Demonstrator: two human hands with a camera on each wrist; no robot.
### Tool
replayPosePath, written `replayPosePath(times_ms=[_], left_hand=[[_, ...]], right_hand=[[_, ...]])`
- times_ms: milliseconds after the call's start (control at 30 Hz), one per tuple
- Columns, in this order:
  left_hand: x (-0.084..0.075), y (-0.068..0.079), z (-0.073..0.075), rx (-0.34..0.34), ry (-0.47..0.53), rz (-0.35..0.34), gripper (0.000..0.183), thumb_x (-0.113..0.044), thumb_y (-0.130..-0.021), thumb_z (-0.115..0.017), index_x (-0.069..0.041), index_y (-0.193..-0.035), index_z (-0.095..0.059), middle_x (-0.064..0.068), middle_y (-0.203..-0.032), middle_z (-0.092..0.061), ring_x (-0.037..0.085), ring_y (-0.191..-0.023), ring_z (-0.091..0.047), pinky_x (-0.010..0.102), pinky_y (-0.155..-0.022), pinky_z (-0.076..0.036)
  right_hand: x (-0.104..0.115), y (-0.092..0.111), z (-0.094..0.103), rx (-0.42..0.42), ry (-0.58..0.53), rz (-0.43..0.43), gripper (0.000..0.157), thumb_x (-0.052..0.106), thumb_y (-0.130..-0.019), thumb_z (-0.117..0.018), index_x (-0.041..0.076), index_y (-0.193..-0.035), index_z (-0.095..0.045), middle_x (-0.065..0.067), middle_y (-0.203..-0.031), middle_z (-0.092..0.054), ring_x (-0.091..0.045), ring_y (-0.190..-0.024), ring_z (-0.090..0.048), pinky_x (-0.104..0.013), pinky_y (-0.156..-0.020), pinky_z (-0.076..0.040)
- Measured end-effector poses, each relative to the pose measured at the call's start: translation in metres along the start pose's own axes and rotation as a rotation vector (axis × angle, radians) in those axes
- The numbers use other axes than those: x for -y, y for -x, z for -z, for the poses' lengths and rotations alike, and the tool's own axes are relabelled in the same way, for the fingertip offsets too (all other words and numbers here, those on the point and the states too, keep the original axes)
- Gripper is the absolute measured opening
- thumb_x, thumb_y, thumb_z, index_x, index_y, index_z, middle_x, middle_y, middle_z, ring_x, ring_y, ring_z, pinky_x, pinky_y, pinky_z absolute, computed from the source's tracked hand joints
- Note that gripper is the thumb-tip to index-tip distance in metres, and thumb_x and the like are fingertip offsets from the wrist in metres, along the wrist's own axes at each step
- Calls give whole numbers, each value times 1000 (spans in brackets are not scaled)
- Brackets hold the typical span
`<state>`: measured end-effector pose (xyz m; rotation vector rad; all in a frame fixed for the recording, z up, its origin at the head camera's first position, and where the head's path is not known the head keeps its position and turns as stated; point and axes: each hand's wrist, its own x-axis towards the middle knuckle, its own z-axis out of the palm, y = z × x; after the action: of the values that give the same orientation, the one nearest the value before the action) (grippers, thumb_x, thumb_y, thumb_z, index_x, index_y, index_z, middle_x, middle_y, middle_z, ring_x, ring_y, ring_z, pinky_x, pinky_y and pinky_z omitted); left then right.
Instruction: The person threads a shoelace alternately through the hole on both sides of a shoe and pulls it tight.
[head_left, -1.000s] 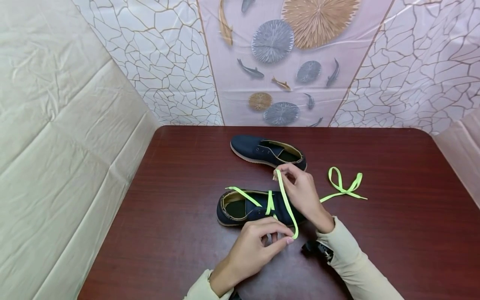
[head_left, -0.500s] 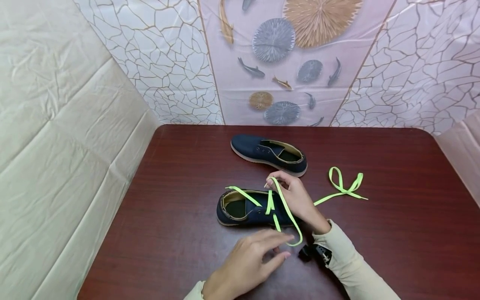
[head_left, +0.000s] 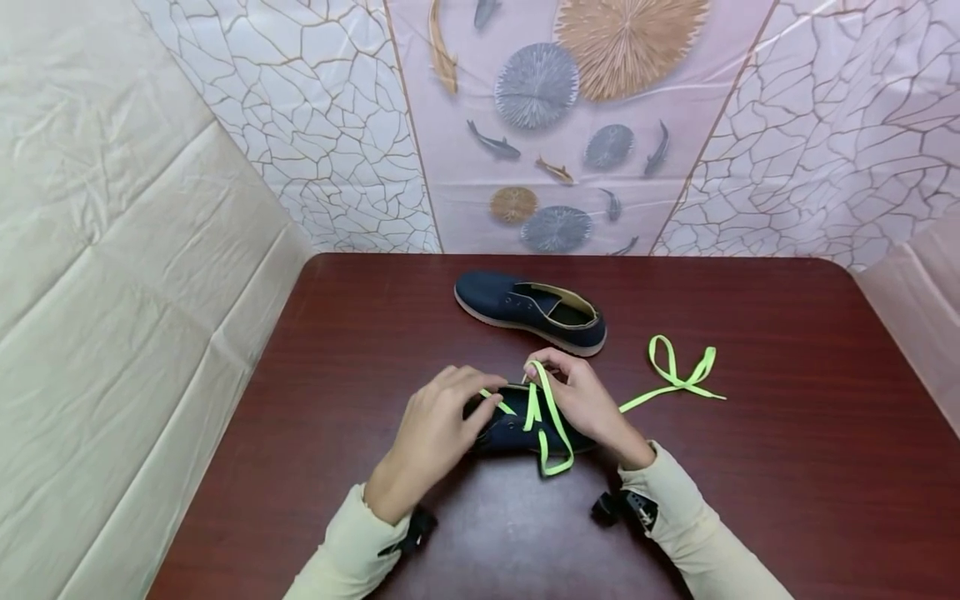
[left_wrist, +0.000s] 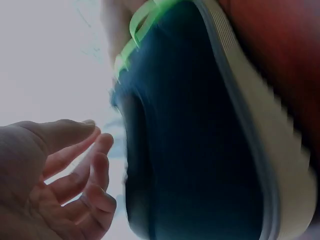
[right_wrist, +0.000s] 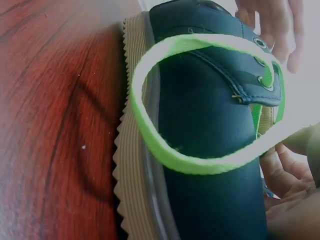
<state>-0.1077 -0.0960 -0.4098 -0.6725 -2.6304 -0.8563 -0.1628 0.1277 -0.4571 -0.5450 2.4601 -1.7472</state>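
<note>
A dark blue shoe (head_left: 506, 437) sits near the middle of the table, toe pointing right, partly laced with a neon green shoelace (head_left: 553, 404). My right hand (head_left: 588, 400) reaches over the toe end and pinches the lace near its tip. From there the lace hangs in a wide loop (right_wrist: 210, 165) across the near side of the shoe, running from an eyelet. My left hand (head_left: 435, 421) is over the heel opening, thumb and fingertips close together beside the lace's other end. In the left wrist view nothing shows between the left hand's loosely bent fingers (left_wrist: 75, 132).
A second dark blue shoe (head_left: 487, 297), unlaced, lies farther back, toe to the left. The lace's loose length (head_left: 677, 383) curls on the dark red table (head_left: 787, 467) at the right. Patterned cloth (head_left: 337, 150) hangs behind the table's far edge.
My left hand let go of the lace at the near side and moved up-left to the shoe's heel. My right hand came slightly down-left, still pinching the lace; the loop now hangs lower.
</note>
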Motion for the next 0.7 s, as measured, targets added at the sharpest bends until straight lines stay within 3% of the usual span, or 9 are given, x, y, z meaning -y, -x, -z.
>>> replayPosePath(times_ms=[167,367,567,700], left_hand=[[13,-16,4,101,-81,36,19,-19,-94,-83,-20,-112,-82,-8,-107,-75,14,-94,-63,34,-71,-56],[21,-29,3,219,-75,5,14,-21,-93,-84,-20,-106,-83,-8,-104,-74,14,-98,-67,36,-79,-58],[26,-38,-2,253,-39,-25,8,-23,-94,-82,-23,-102,-84,-11,-97,-75,10,-93,-70,34,-78,-57],[27,-43,-4,263,-34,-23,7,-23,-95,-81,-21,-102,-84,-9,-98,-76,14,-94,-71,37,-79,-57]], right_hand=[[-2,0,-3,4,-6,-5,18,14,-106,-65,-3,-111,-71,-8,-97,-70,-17,-88,-62,-28,-80,-49],[-2,-1,-5,28,2,-4,18,15,-105,-66,-2,-110,-72,-5,-96,-68,-20,-89,-61,-29,-81,-49],[0,-1,-2,27,-29,-33,17,11,-105,-65,-5,-110,-70,-7,-99,-68,-15,-92,-60,-24,-81,-48],[0,-2,-1,31,-64,-70,21,11,-106,-65,-8,-113,-69,-9,-100,-69,-12,-90,-60,-22,-80,-47]])
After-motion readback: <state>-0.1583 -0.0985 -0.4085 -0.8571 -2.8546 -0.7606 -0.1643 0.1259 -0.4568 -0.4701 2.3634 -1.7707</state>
